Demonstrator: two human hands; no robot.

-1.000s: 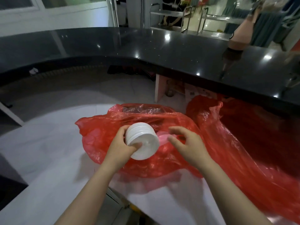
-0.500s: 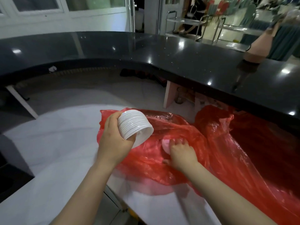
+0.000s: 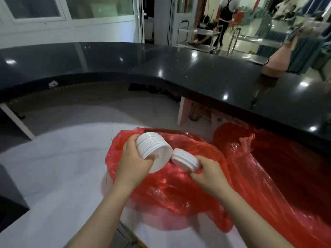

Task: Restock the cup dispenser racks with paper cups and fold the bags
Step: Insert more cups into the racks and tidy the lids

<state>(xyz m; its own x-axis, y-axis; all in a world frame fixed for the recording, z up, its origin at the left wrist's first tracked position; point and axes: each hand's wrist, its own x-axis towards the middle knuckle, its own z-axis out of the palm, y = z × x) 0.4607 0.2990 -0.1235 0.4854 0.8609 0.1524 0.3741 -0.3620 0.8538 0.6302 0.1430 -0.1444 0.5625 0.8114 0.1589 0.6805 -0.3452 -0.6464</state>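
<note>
Head view, hands gripping two cup stacks above red bag

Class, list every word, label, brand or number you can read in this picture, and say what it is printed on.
No text can be read.
The two stacks of white cups, in the left hand and the right hand, look plain.
The red plastic bags show no print.
A pale sheet under the black counter may carry marks, too blurred to read.

Two bare forearms, no sleeves in view up to frame edge. Left hand and right hand ungloved; no rings or watch visible, though fingers partly hidden.
</note>
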